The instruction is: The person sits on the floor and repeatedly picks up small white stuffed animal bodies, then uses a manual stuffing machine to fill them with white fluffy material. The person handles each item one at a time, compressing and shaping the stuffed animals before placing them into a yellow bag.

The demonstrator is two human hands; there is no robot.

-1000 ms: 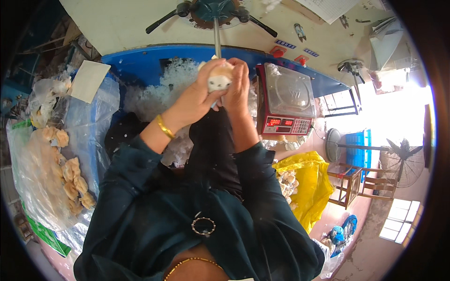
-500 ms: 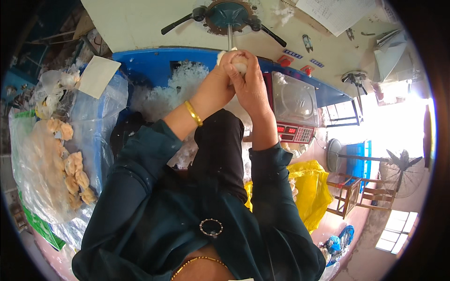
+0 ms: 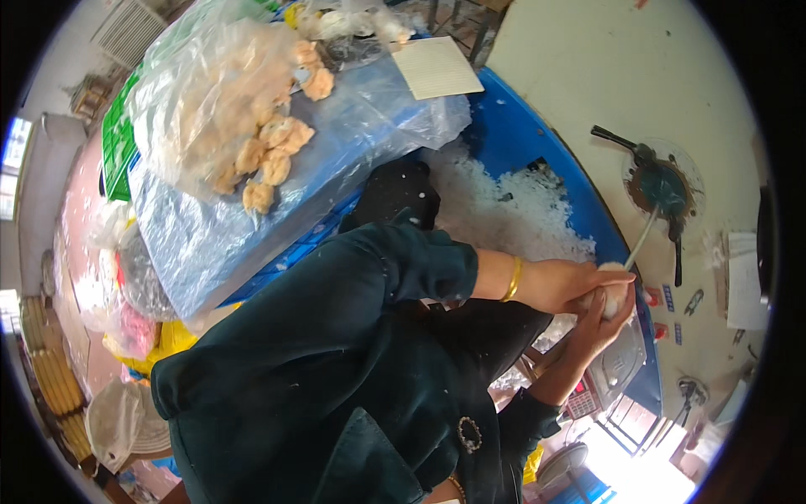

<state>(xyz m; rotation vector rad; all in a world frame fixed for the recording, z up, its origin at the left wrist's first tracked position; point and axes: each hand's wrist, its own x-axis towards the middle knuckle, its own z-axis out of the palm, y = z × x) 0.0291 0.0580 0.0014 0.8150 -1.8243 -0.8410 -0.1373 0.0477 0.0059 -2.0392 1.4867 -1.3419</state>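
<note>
A small cream plush piece (image 3: 615,294) is held between my two hands at the lip of the blue bin. My left hand (image 3: 561,284), with a gold bangle at its wrist, is closed on its near side. The fingers of my right hand (image 3: 601,326) wrap round it from below. A thin metal tube (image 3: 644,238) runs from a dark green round fitting (image 3: 661,186) with black handles down to the plush piece; whether its tip is inside cannot be seen. White fluffy stuffing (image 3: 520,218) fills the blue bin (image 3: 525,113) beside my left forearm.
Several peach plush pieces (image 3: 277,147) lie on and in clear plastic bags at upper left, near a cream card (image 3: 437,67). A scale (image 3: 617,361) stands beyond my right hand. Pliers (image 3: 693,302) and red switches (image 3: 660,331) sit on the pale table (image 3: 579,84).
My view has swung toward the left, so the bags of peach pieces show more fully and the hands appear farther right. Both hands remain closed on the cream plush piece near the tube.
</note>
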